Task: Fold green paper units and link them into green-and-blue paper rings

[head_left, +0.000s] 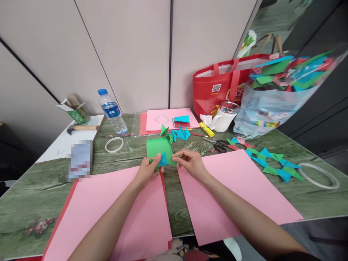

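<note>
My left hand point(149, 169) is closed around folded paper pieces, a blue one point(163, 159) showing beyond the thumb and a green one beside it. To its right, my right hand point(191, 163) is in a pinch, with a sliver of green folded paper at its fingertips; most of that paper is hidden. Just behind both hands lie green paper squares point(157, 145). Further back are loose folded pieces, a green one point(164, 129) and several blue ones point(184, 134). Pink sheets lie under my forearms, a left stack point(108, 195) over red paper and a right sheet point(228, 181).
A chain of folded paper point(268, 159) and a white ring point(319, 175) lie right. Scissors point(219, 145), a glue stick point(206, 129), a white mug point(224, 117), a red bag point(206, 88) and a plastic bag point(255, 112) stand behind. Leftward are a bottle point(112, 112) and a hammer point(84, 127).
</note>
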`<state>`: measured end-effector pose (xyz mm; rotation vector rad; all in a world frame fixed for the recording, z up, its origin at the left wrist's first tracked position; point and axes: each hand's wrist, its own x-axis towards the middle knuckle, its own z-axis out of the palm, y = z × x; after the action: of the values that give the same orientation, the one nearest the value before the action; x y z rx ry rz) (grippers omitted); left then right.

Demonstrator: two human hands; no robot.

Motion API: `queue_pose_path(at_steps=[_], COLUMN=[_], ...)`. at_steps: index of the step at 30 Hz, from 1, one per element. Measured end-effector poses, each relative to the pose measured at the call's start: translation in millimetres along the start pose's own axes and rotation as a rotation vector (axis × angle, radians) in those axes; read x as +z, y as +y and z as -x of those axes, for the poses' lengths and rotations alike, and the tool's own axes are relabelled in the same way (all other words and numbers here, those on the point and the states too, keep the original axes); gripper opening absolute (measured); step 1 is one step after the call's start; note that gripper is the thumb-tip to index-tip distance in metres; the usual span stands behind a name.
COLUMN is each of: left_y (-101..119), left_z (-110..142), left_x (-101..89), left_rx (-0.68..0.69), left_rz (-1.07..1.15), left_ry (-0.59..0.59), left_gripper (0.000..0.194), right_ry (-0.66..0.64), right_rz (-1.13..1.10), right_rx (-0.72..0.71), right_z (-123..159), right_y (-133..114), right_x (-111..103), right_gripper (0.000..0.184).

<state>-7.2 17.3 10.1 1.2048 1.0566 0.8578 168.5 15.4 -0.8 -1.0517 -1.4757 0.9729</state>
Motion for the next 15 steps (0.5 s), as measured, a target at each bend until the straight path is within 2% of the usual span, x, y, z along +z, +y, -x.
queue_pose_path(at_steps=[5,11,15], left_y=[-2.3,-0.7,1.2], left_z=[0.9,0.4,0.5], left_x=[-1.5,-0.9,-2.2], left_rx=[0.039,0.010,0.016], left_rz=[-0.101,0.033,0.048], left_ry=[-0.025,-0.002,-0.014], left_gripper=[0.050,0.048,0.047], right_ry=[-0.104,-0.079,-0.061], right_rz=[0.050,0.026,0.008], right_rx=[-0.049,-0.040,-0.042], right_z=[-5.5,-5.6,-4.4], right_y=[-3.2,-5.3,-6.2], right_x=[-12.3,-11.1,-9.3], right_gripper=[0.021,0.021,0.022])
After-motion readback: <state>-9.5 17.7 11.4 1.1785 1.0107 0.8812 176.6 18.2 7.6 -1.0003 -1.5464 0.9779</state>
